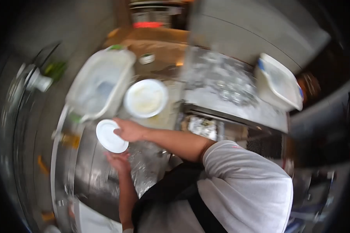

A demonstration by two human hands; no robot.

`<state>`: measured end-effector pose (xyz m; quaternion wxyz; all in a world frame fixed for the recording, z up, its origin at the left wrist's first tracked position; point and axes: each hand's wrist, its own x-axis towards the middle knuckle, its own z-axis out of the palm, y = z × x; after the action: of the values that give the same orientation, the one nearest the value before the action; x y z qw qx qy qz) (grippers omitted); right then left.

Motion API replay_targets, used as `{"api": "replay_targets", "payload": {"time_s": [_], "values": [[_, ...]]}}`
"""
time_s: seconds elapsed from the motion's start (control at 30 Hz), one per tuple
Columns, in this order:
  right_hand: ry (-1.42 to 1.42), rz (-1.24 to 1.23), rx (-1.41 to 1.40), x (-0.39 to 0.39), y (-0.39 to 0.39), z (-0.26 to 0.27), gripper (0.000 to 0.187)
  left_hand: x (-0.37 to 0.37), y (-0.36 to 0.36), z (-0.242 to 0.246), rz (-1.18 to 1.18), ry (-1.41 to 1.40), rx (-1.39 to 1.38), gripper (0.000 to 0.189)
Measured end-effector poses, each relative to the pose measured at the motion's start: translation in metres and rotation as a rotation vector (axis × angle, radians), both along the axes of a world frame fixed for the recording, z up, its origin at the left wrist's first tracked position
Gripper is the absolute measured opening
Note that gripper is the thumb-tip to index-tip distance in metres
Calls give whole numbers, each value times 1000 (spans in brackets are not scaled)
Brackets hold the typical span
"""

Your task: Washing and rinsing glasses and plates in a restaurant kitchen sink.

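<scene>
My right hand [129,130] grips the upper right rim of a small white plate [109,138], thumb on its face. The plate is tilted over a wet stainless steel counter [96,169]. Just below the plate, my left hand [119,161] is spread with its fingers at the lower edge; whether it touches the plate cannot be told. Beyond my right hand stands a round white plate or shallow bowl [146,98] with pale yellowish residue. To its left sits a large white plastic tub [99,84] with blurred, bluish contents.
Many clear glasses [232,87] stand on a counter at the right, with another white tub [280,83] at its far end. A small white container [147,58] is on the brown surface at the back. An open compartment [202,126] lies below the glasses. A metal rail [54,163] runs along the left.
</scene>
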<state>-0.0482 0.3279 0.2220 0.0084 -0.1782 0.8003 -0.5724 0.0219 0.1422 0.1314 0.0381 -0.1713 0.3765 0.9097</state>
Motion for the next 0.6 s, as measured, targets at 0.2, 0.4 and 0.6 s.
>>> {"api": "replay_targets", "payload": {"time_s": [0.2,0.4,0.6], "values": [[238,-1373,449,100,451,-4,74,-102,105,-5,-427,-191,-720,45],[129,-2168,612,288,775,68,66,-167,168,-61,-459,-517,-710,36],[-137,-2144,-573,283,825,60,61,-148,175,-52,-139,-359,-506,34]]}}
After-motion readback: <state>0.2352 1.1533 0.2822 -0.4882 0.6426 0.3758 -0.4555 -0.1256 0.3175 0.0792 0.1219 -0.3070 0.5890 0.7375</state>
